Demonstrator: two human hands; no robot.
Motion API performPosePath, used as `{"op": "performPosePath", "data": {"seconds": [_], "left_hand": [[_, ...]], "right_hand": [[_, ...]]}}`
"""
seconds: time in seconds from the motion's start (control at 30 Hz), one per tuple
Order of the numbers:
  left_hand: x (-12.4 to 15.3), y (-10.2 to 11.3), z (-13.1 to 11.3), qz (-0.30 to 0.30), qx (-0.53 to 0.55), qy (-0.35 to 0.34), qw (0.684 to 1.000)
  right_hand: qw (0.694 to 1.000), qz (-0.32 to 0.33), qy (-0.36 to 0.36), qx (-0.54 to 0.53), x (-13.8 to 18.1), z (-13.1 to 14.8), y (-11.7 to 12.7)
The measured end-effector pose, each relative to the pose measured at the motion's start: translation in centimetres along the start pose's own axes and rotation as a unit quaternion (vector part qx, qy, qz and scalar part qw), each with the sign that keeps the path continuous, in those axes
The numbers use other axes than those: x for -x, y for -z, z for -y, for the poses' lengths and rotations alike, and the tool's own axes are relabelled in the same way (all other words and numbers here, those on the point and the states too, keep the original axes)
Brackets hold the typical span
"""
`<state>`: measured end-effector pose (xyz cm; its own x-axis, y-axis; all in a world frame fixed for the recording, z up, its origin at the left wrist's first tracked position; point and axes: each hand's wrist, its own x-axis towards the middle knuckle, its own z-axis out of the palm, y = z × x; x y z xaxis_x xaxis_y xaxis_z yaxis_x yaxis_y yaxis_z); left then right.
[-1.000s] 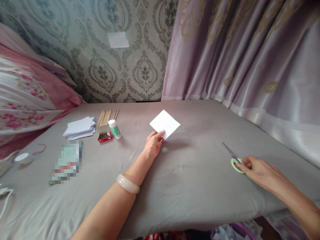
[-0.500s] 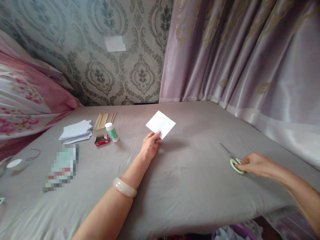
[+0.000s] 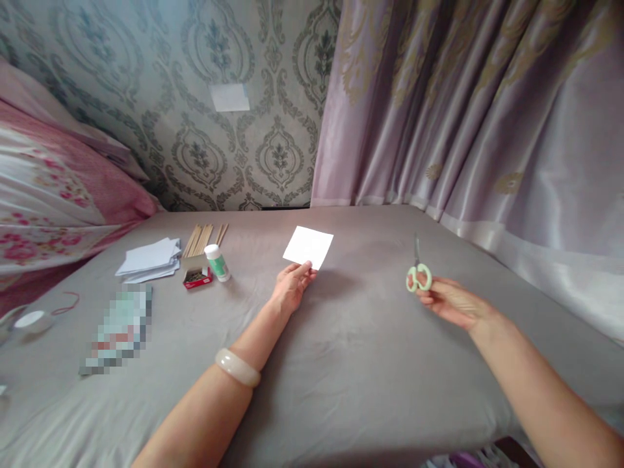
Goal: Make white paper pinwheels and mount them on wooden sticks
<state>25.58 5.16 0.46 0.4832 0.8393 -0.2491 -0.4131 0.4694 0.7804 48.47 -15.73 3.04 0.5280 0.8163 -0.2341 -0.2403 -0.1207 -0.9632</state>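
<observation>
My left hand (image 3: 291,286) pinches the near corner of a white square sheet of paper (image 3: 309,246) and holds it just above the grey bed sheet (image 3: 351,364). A pale bangle (image 3: 238,367) sits on that wrist. To the right, my right hand (image 3: 446,300) is lifted off the sheet, its fingers closed on the pale green handles of small scissors (image 3: 418,273). The blades point up and away and look closed.
At the back left lie a stack of white papers (image 3: 149,257), wooden sticks (image 3: 202,238), a small red box (image 3: 197,273) and a glue stick (image 3: 216,262). A blurred packet (image 3: 119,328) and a tape roll (image 3: 30,320) lie nearer left. Pink bedding (image 3: 53,188) rises left, a curtain (image 3: 478,130) hangs right.
My right hand has picked the scissors up off the bed sheet and brought them up and leftward. The paper in my left hand has turned slightly.
</observation>
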Motion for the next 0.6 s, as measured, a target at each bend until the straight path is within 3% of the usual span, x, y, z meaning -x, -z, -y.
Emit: {"op": "performPosePath", "data": {"seconds": [0.13, 0.2, 0.3, 0.43, 0.6], "left_hand": [[-0.1, -0.2, -0.6, -0.028, -0.004, -0.006, 1.0], [-0.3, -0.7, -1.0, -0.023, -0.001, -0.018, 1.0], [-0.6, -1.7, -1.6, -0.01, 0.009, -0.046, 0.999], [-1.0, -2.6, -1.9, -0.01, 0.03, -0.072, 0.997], [-1.9, -2.2, -1.6, -0.005, 0.047, -0.078, 0.996]], "right_hand": [[0.989, 0.092, -0.028, -0.113, -1.8, 1.0, -6.7], [0.987, 0.123, -0.017, -0.1, -2.4, 1.3, -9.5], [0.991, 0.121, 0.036, -0.042, -3.0, 1.5, -12.7], [0.992, 0.07, 0.096, 0.035, -3.8, 0.4, -15.2], [0.989, 0.048, 0.108, 0.088, -4.9, -2.2, -15.6]]}}
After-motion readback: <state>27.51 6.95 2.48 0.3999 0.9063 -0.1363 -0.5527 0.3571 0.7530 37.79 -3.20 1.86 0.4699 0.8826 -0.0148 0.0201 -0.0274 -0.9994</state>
